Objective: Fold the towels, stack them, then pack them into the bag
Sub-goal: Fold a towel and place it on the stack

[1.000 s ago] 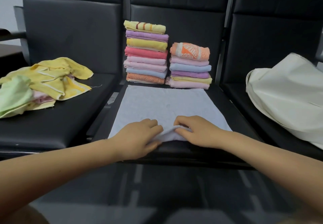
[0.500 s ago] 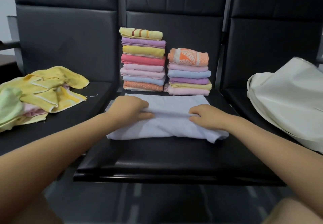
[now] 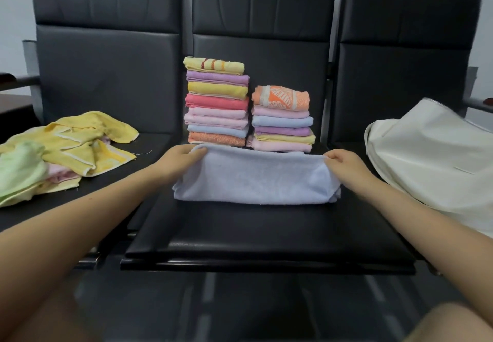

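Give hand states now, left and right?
Left hand: grips the folded pale blue terry towel at its left end.
Right hand: pinches its right end.

Both forearms are bare to the frame edge, no sleeves showing; left hand [image 3: 178, 159] and right hand [image 3: 345, 162] wear nothing.

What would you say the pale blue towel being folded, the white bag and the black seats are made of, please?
Pale blue towel: looks like cotton terry, with a matte, nubbly pile. White bag: probably smooth faux leather or coated fabric, given its soft creases and faint sheen. Black seats: seemingly padded leather or vinyl, glossy with stitched panels.
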`<state>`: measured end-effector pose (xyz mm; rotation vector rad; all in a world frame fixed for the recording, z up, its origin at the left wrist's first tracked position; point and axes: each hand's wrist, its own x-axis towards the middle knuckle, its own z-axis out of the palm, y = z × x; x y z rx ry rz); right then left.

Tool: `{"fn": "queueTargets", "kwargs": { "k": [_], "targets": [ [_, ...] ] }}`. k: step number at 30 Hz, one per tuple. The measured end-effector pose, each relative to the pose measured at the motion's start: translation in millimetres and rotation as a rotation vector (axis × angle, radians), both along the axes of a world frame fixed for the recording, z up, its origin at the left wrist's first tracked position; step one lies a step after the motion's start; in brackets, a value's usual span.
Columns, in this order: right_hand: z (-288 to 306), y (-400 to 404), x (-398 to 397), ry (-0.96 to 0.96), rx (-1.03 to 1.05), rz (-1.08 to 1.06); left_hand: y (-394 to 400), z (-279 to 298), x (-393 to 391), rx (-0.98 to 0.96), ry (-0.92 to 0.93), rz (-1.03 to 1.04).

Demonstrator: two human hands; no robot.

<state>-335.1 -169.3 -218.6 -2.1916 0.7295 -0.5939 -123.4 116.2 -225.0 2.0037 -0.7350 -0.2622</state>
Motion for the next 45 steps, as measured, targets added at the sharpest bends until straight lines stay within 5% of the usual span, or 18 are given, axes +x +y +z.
{"fn": "queueTargets", "kwargs": {
  "k": [10, 16, 20, 27, 31, 35, 39, 45],
  "targets": [
    [10.2, 20.5, -35.0, -0.013, 0.168, 0.126, 24.4, 1.9, -35.7, 0.043, 0.022, -0.005],
    [15.4, 11.3, -34.8, 0.186, 0.189, 0.325, 33.5, 2.0, -22.4, 0.124, 0.001, 0.008],
    [5.8, 2.9, -12.1, 0.194, 0.097, 0.209, 30.5, -3.6, -0.1, 0.195, -0.064, 0.063],
    [-19.1, -16.3, 44.1, -0.009, 0.256, -0.112, 2.3, -14.9, 39.3, 0.193, -0.100, 0.187],
    [-32.6, -24.8, 75.6, -0.005, 0.095, -0.207, -25.5, -23.3, 58.0, 0.215, -0.178, 0.253],
    [-50.5, -34.7, 91.3, 0.156, -0.192, -0.236, -36.3, -43.6, 76.0, 0.450, -0.416, 0.227],
    [-64.2, -41.0, 101.1, 0.317, -0.399, -0.232, -37.4, -60.5, 94.4, 0.546, -0.463, 0.231],
    [-67.3, -50.6, 115.8, 0.425, -0.421, -0.216, -42.7, -62.2, 98.7, 0.552, -0.565, 0.218]
  ]
}}
